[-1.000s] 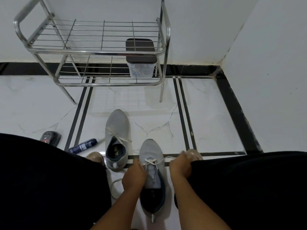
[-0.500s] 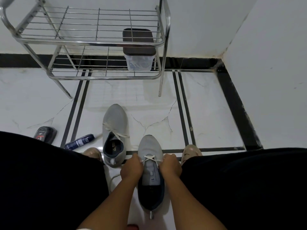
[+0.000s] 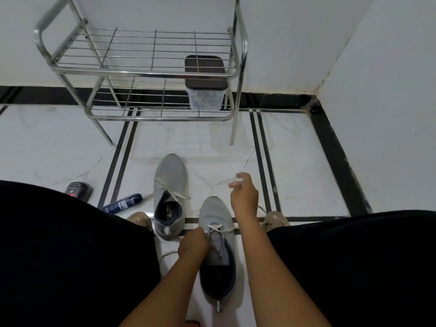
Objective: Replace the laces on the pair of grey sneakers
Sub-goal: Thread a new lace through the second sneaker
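Note:
Two grey sneakers stand on the white floor between my knees. The far sneaker [image 3: 169, 175] is laced with a cream lace tied across its tongue. The near sneaker [image 3: 215, 213] has a white lace [image 3: 215, 227] crossed through its front eyelets only. My left hand [image 3: 192, 244] grips the lace at the sneaker's left eyelets, and a loose stretch of lace [image 3: 165, 256] trails on the floor beside it. My right hand [image 3: 243, 197] is lifted forward past the toe, fingers pinched on the lace's other end, which runs behind my forearm.
A steel wire rack [image 3: 144, 73] stands against the back wall with a dark-lidded clear container [image 3: 205, 90] on its lower shelf. A blue tube [image 3: 122, 203] and a dark tin [image 3: 77, 188] lie at the left. My feet [image 3: 274, 219] flank the sneakers; a wall closes the right.
My right hand has left the sneaker's right eyelets and moved up and forward, drawing the lace out. My left hand stays at the left eyelets.

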The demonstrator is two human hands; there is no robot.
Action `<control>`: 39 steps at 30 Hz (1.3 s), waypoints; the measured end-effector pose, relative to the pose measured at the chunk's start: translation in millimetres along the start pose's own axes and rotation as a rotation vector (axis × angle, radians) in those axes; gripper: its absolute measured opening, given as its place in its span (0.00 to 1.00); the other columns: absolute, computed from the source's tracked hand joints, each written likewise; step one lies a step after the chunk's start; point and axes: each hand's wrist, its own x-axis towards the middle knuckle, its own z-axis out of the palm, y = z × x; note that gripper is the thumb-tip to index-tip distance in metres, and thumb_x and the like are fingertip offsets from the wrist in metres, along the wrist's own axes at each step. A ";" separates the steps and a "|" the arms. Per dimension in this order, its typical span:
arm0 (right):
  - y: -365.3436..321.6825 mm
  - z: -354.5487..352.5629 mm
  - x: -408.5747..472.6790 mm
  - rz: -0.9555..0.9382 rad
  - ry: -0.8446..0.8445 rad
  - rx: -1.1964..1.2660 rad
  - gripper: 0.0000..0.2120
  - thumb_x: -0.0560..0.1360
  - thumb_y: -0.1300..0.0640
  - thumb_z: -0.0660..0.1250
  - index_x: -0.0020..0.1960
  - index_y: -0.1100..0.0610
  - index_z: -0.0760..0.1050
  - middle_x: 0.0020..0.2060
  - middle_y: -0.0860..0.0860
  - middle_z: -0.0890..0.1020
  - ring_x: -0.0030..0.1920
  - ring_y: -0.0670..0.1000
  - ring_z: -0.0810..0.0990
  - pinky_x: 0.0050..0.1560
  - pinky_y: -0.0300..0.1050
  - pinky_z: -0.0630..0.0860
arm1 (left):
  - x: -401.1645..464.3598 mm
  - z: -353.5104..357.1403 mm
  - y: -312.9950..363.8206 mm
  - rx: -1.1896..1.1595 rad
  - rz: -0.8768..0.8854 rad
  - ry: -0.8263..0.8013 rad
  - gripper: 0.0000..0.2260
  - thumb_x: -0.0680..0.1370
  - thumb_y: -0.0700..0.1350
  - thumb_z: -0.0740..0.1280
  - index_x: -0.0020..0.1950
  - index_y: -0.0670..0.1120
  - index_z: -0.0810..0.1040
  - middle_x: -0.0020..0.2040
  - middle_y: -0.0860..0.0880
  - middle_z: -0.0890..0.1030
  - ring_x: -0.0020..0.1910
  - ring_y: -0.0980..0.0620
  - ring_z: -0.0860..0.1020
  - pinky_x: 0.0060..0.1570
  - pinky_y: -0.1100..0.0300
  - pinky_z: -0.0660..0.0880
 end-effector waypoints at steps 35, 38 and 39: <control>76.7 42.7 -55.9 0.044 -0.321 -0.554 0.14 0.76 0.54 0.62 0.62 0.49 0.69 0.58 0.53 0.76 0.60 0.56 0.73 0.60 0.47 0.67 | 1.8 1.8 -10.8 -0.139 0.100 0.055 0.05 0.79 0.45 0.59 0.44 0.51 0.70 0.48 0.46 0.80 0.47 0.46 0.78 0.42 0.56 0.69; 83.8 37.4 -64.8 0.019 -0.235 -0.674 0.20 0.75 0.50 0.66 0.63 0.51 0.64 0.61 0.53 0.70 0.62 0.55 0.70 0.58 0.48 0.69 | -0.5 2.8 -7.4 -0.096 0.095 0.094 0.05 0.80 0.45 0.56 0.51 0.46 0.70 0.52 0.43 0.79 0.51 0.43 0.77 0.43 0.57 0.68; 88.9 35.6 -66.6 0.086 -0.233 -0.696 0.21 0.75 0.50 0.67 0.64 0.52 0.64 0.61 0.53 0.70 0.62 0.55 0.71 0.57 0.48 0.71 | -0.8 2.5 -7.7 -0.117 0.087 0.113 0.05 0.80 0.45 0.56 0.51 0.45 0.69 0.52 0.43 0.79 0.51 0.43 0.77 0.43 0.56 0.68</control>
